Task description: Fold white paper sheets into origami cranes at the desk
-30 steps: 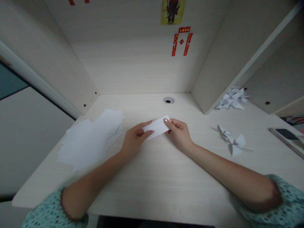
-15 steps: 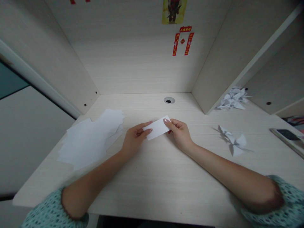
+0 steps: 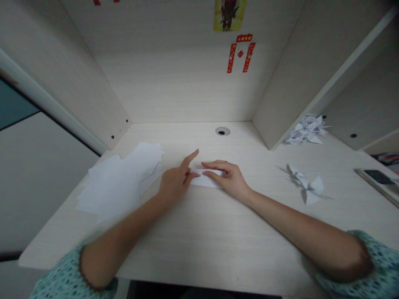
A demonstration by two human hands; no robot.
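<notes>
A folded piece of white paper point(image 3: 206, 179) lies low over the desk between my hands, its long side running left to right. My left hand point(image 3: 174, 180) has its thumb on the paper's left end, with the index finger lifted and pointing up and away; the other fingers are curled and partly hidden. At the right end, my right hand point(image 3: 230, 176) grips the paper, thumb on the near face and fingers stretched along the far edge. Left of my left hand is a loose pile of white paper sheets point(image 3: 115, 187).
Folded white paper shapes point(image 3: 307, 187) lie to the right of my right hand. A heap of similar folded pieces point(image 3: 307, 129) sits by the upright panel point(image 3: 286, 83). At the far right is a phone point(image 3: 378, 177). A cable hole point(image 3: 222, 131) opens near the back wall.
The paper has gone from slanted to level and lies lower, showing a narrower strip. My left index finger has lifted off it. My right fingers have moved along its far edge.
</notes>
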